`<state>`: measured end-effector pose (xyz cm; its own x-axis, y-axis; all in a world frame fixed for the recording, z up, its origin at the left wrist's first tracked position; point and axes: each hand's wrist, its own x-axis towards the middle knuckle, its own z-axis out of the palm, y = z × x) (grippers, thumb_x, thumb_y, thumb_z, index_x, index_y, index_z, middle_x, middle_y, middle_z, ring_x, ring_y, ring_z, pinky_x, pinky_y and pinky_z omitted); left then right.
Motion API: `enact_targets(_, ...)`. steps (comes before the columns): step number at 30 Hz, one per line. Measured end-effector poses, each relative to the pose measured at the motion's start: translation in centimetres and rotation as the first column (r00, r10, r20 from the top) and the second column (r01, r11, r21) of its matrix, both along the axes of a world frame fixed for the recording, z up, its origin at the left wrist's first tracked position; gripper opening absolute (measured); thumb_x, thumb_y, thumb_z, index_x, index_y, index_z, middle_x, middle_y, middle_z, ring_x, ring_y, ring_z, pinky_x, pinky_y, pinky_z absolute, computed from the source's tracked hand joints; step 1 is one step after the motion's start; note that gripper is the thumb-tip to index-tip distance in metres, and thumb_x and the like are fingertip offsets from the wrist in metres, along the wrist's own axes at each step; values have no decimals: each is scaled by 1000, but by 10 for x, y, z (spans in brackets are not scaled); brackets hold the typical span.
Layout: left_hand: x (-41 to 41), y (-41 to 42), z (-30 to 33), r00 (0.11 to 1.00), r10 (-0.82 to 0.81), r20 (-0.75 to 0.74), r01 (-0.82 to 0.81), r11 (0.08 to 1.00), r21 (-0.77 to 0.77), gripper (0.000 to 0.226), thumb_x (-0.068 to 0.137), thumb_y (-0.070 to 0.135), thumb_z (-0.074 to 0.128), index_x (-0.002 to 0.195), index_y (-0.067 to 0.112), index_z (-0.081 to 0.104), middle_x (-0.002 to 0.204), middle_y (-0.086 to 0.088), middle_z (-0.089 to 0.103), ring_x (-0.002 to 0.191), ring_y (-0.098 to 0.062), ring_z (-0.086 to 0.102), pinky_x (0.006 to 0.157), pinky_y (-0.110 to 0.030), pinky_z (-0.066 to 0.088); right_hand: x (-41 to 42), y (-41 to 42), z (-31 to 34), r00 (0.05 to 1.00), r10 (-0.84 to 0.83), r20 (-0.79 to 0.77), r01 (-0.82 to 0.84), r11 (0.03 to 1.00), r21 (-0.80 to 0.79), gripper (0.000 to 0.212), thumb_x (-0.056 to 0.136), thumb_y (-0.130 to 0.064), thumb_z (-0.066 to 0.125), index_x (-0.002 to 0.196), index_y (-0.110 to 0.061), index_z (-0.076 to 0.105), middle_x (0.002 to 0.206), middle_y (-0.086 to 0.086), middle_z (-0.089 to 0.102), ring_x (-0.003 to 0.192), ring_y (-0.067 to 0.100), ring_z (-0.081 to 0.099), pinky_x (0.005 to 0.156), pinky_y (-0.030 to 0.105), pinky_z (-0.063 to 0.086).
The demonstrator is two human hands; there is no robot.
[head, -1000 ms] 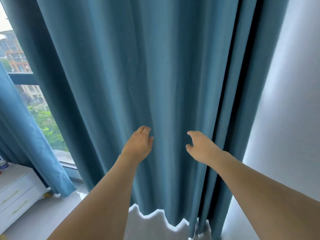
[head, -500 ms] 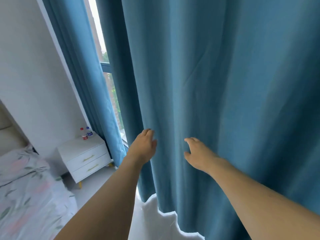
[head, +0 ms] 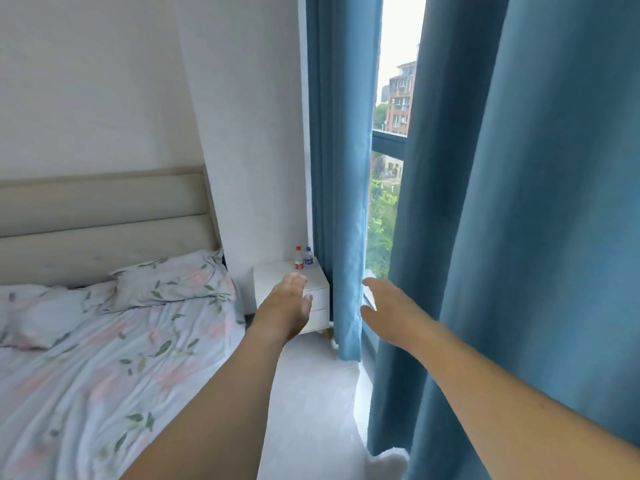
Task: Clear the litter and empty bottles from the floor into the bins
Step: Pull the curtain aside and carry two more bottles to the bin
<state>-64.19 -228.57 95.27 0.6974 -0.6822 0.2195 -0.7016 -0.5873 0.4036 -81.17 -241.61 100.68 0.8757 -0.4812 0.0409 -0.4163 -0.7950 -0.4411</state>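
Neither grip holds anything, left hand [head: 289,306] and right hand [head: 388,308] spread; best scan the floor [head: 311,393] near the nightstand [head: 320,292] for litter.

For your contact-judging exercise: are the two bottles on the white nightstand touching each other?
Cannot tell. In the head view the red-capped bottle and blue-capped bottle stand side by side on the nightstand, too small to show a gap.

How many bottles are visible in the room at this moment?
2. Both stand on the white nightstand in the corner by the curtain: a red-capped bottle and, touching its right, a blue-capped bottle. More may be hidden behind the curtains or bed.
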Motion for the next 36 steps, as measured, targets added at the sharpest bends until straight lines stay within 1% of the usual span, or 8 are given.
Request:
enact_targets(5, 108, -38, 2, 999, 30, -17, -30, 999, 18, 48, 102, 29, 39, 147, 14, 33, 157, -3, 27, 140, -21, 32, 112, -36, 32, 114, -44, 11, 999, 37, 14, -37, 999, -15, 41, 96, -17, 42, 136, -12, 39, 142, 3, 41, 123, 24, 46, 95, 33, 43)
enact_targets(11, 216, -76, 5, 999, 34, -6, -34, 999, 32, 47, 102, 28, 39, 147, 12, 34, 156, -3, 29, 141, -20, 30, 115, -33, 26, 233, -96, 24, 997, 56, 44, -54, 998, -36, 52, 96, -20, 45, 146, -14, 31, 148, 2, 36, 129, 22, 42, 100, 31, 39)
enact_targets(15, 277, -90, 10, 997, 73, -2, -72, 997, 31, 47, 103, 30, 38, 147, 13, 35, 155, -1, 30, 141, -20, 31, 114, -35, 29, 299, -119, 20, 996, 87, 19, -87, 996, -13, 50, 95, -20, 45, 144, -15, 33, 148, 3, 35, 122, 24, 48, 96, 31, 44)
enact_targets(18, 318, -102, 9, 995, 95, 20, -96, 995, 42, 46, 103, 29, 39, 146, 12, 36, 154, -3, 32, 140, -21, 33, 114, -35, 29, 342, -138, 11, 994, 106, 0, -106, 994, -15, 49, 96, -21, 44, 143, -15, 33, 147, 3, 35, 126, 24, 45, 99, 34, 44)
enact_targets(25, 418, -151, -2, 987, 157, 13, -158, 986, 51, 47, 103, 28, 39, 146, 11, 35, 155, -3, 31, 140, -21, 32, 114, -35, 29, 443, -197, -10, 989, 151, -4, -151, 987, 50, 44, 97, -23, 44, 140, -17, 38, 146, 3, 37, 127, 23, 44, 100, 30, 40)
enact_targets(30, 496, -209, 3, 982, 188, 31, -189, 980, 61, 47, 103, 28, 38, 147, 11, 34, 155, -3, 30, 141, -21, 32, 114, -35, 29, 537, -261, -14, 993, 119, 24, -121, 984, 128, 38, 94, -15, 43, 131, -7, 42, 138, 4, 44, 117, 25, 55, 96, 38, 47)
enact_targets(32, 526, -231, 11, 980, 194, 41, -197, 976, 90, 47, 103, 28, 39, 146, 11, 35, 154, -3, 32, 139, -22, 34, 113, -33, 29, 573, -289, -14, 991, 127, 34, -131, 978, 165, 40, 93, -15, 42, 132, -8, 40, 139, 5, 42, 117, 26, 58, 97, 39, 47)
enact_targets(36, 585, -266, 13, 970, 239, 43, -242, 968, 73, 46, 103, 27, 40, 144, 10, 37, 151, -5, 36, 136, -23, 38, 112, -36, 32, 638, -336, -23, 990, 136, 47, -143, 965, 218, 51, 93, -19, 42, 143, -14, 33, 145, 3, 37, 125, 25, 48, 96, 36, 48)
